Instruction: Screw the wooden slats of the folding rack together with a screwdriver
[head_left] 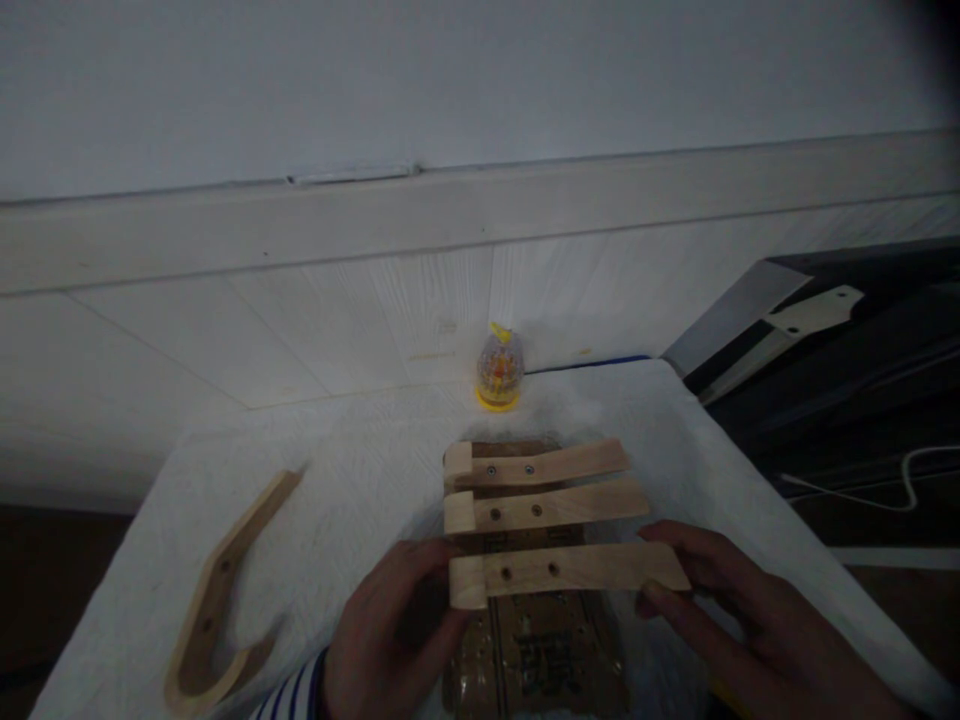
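Observation:
A pale J-shaped wooden hook (600, 569) with two dark screw holes lies between my two hands. At its curled end my left hand (390, 625) holds it, fingers behind and thumb in front. My right hand (739, 610) pinches the flat tip between thumb and fingers. Beyond it lie two similar hooks, a middle hook (581, 505) and a far hook (566, 464), roughly parallel with their curls to the left. All three are over a brown taped package (540, 650) with dark printing. Another wooden hook (201, 600) rests on its side at the left.
A clear dome-shaped toy (499, 370) with a yellow base stands at the back, near the white panelled wall (360, 310). White textured cloth (352, 470) covers the table. To the right are a dark object with a pale bracket (814, 312) and a white cable (847, 493).

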